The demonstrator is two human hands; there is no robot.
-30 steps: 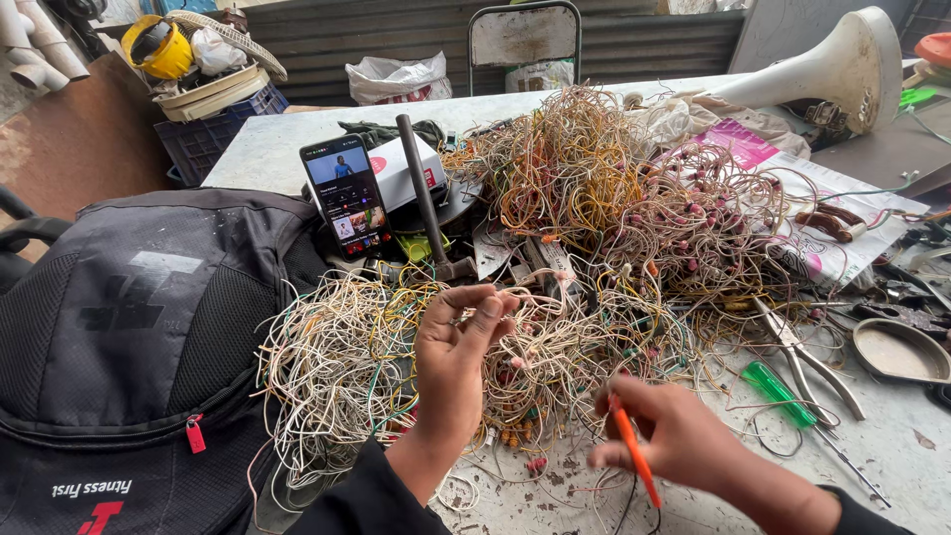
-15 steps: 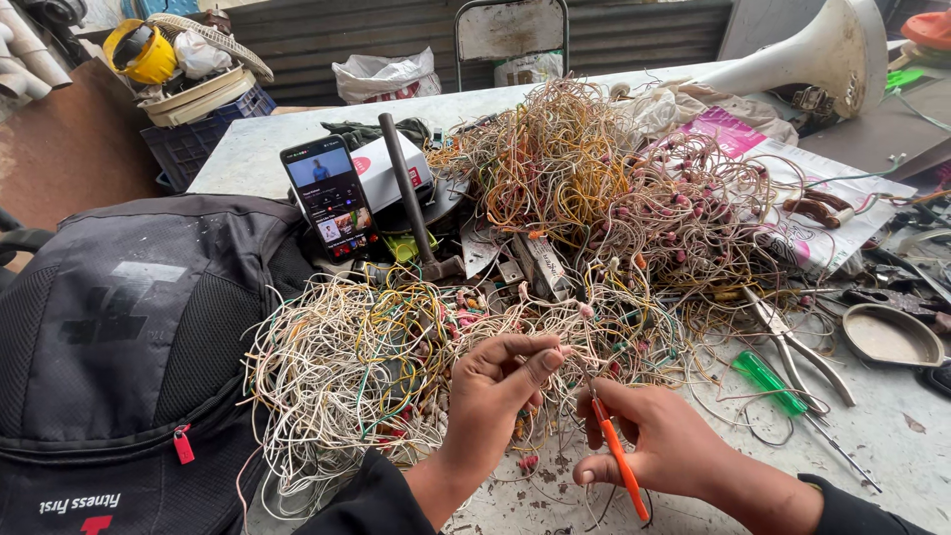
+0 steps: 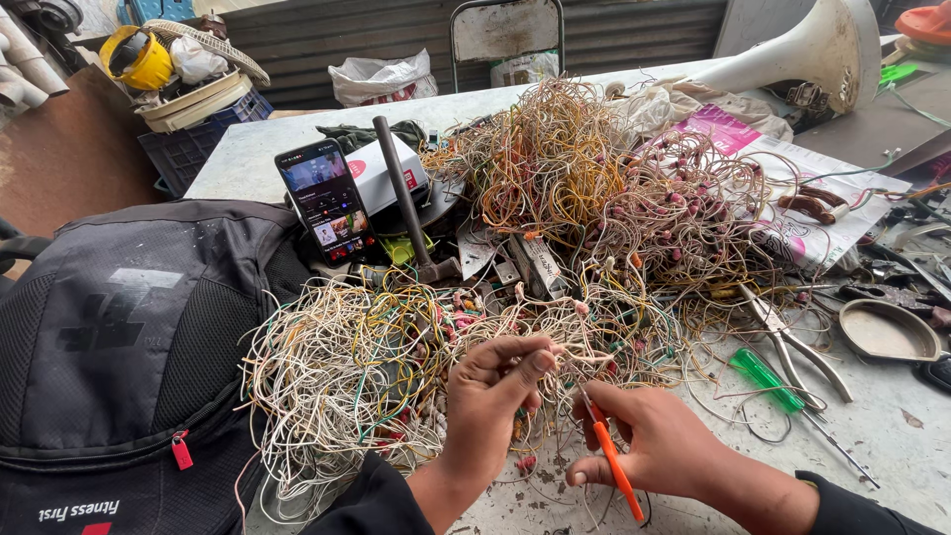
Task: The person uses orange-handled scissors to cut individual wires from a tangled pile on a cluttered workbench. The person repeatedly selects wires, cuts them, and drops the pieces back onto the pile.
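At the near edge of the table (image 3: 897, 436), the right hand (image 3: 654, 451) has its fingers wrapped round an orange-handled cutting tool (image 3: 612, 461), while the left hand (image 3: 492, 391) pinches a thin pale wire strand (image 3: 575, 355) pulled from the tangled heap of white and yellow wires (image 3: 347, 381). Most wire looks unsorted: the farther mound of copper-coloured wires (image 3: 594, 188) lies untouched. Against half a second ago, both hands have drawn closer, tool tip now at the strand.
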